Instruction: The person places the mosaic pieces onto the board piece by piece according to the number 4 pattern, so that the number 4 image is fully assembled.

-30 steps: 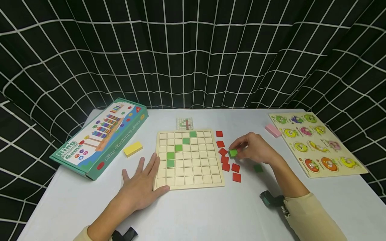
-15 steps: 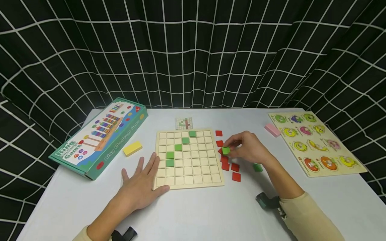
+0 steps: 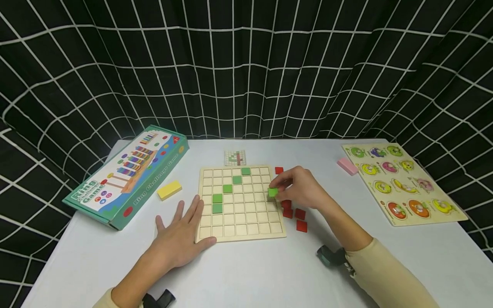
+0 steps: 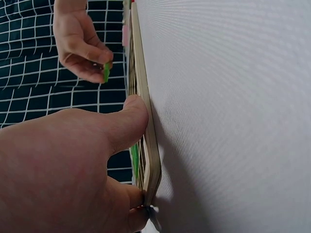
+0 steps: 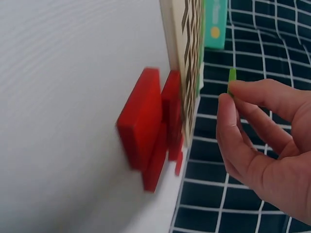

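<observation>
My right hand (image 3: 302, 188) pinches a green square tile (image 3: 272, 192) between thumb and fingertips, held above the right edge of the wooden grid board (image 3: 246, 218). In the right wrist view the pinched tile (image 5: 232, 77) stands off the table surface. Several green tiles (image 3: 228, 188) sit in the board's cells in a stepped line. My left hand (image 3: 179, 239), fingers spread and straight, rests on the board's left edge and near corner. The left wrist view shows its thumb on the rim of the board (image 4: 146, 87). Several red tiles (image 3: 301, 226) lie right of the board, some partly behind my right hand.
A small pattern card (image 3: 235, 158) lies beyond the board. To the left are a yellow block (image 3: 169, 190) and a green ring game box (image 3: 127, 175). On the right lie a pink block (image 3: 348, 166) and a fruit puzzle board (image 3: 404, 184). A black grid curtain (image 3: 246, 72) hangs behind.
My right hand has carried the green tile leftward, from beside the red tiles to over the board's right edge. The left hand has stayed where it was.
</observation>
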Available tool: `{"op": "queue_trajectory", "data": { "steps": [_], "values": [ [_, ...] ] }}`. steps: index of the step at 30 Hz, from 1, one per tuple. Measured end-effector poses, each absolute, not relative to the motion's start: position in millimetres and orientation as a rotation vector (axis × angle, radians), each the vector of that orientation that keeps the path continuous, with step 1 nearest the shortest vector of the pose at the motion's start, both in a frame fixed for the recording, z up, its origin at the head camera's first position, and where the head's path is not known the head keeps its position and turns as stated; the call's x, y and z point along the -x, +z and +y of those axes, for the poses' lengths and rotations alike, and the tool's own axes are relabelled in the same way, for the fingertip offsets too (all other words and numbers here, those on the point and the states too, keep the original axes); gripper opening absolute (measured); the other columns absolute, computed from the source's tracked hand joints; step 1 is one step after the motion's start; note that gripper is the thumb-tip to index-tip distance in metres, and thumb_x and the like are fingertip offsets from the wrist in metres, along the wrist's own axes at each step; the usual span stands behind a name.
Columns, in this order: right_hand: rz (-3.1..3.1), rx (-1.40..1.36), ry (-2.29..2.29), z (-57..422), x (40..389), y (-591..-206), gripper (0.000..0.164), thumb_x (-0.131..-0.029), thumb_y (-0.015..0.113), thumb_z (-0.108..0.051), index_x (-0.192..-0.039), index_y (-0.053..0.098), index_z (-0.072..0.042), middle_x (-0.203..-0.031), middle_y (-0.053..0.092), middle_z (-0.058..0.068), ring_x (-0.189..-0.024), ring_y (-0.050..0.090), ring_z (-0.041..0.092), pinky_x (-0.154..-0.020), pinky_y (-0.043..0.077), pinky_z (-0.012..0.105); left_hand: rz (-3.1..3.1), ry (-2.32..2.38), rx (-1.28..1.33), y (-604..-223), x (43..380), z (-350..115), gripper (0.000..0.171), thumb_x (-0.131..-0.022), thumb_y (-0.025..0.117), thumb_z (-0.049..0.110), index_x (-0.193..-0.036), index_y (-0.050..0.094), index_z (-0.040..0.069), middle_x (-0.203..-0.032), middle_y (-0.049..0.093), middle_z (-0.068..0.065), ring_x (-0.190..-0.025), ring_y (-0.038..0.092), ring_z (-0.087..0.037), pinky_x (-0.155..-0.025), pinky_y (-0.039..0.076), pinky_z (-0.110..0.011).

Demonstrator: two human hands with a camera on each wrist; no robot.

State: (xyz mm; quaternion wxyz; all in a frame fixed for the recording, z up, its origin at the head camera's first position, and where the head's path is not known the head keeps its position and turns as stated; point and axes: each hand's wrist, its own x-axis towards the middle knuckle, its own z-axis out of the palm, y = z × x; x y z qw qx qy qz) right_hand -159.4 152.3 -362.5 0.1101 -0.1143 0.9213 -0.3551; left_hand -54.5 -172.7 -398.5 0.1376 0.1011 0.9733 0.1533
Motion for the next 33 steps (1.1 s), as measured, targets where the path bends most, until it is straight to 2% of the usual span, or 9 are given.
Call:
{"op": "queue_trajectory", "data": {
  "steps": [8, 17, 25, 33],
  "values": [
    [2.652, 0.389, -1.067, 131, 160, -360, 0.024, -0.078, 0.086, -0.002, -0.099, 0.083, -0.014, -0.084, 0.073, 0.002, -0.08, 0.065, 0.018, -0.07, 0.054, 0.031, 2.81, 0.451, -0.291, -398, 55, -172, 0.1, -0.097, 0.059, 0.065, -0.168, 0.015, 0.009, -0.177, 0.007, -0.007, -0.16, 0.006, -0.047, -0.105, 0.003, -0.092],
    [2.6, 0.397, -1.068, 105, 162, -362, 0.026, -0.074, 0.086, 0.002, -0.095, 0.084, -0.014, -0.087, 0.077, -0.001, -0.078, 0.068, 0.015, -0.076, 0.057, 0.03, 2.804, 0.462, -0.289, -399, 55, -172, 0.101, -0.097, 0.059, 0.066, -0.168, 0.015, 0.01, -0.177, 0.006, -0.006, -0.161, 0.004, -0.047, -0.105, 0.001, -0.092],
    [2.563, 0.354, -1.072, 87, 163, -367, 0.026, -0.074, 0.082, 0.001, -0.093, 0.084, -0.016, -0.083, 0.074, -0.001, -0.079, 0.065, 0.015, -0.073, 0.054, 0.029, 2.806, 0.455, -0.303, -401, 57, -174, 0.101, -0.097, 0.059, 0.065, -0.167, 0.016, 0.008, -0.177, 0.006, -0.007, -0.16, 0.005, -0.048, -0.104, 0.002, -0.092],
    [2.542, 0.391, -1.055, 68, 162, -369, 0.026, -0.073, 0.083, 0.0, -0.092, 0.085, -0.017, -0.082, 0.074, -0.003, -0.079, 0.064, 0.014, -0.07, 0.053, 0.028, 2.801, 0.454, -0.293, -400, 56, -174, 0.101, -0.097, 0.058, 0.066, -0.168, 0.015, 0.009, -0.177, 0.006, -0.007, -0.16, 0.004, -0.047, -0.105, 0.001, -0.092]
  ]
}}
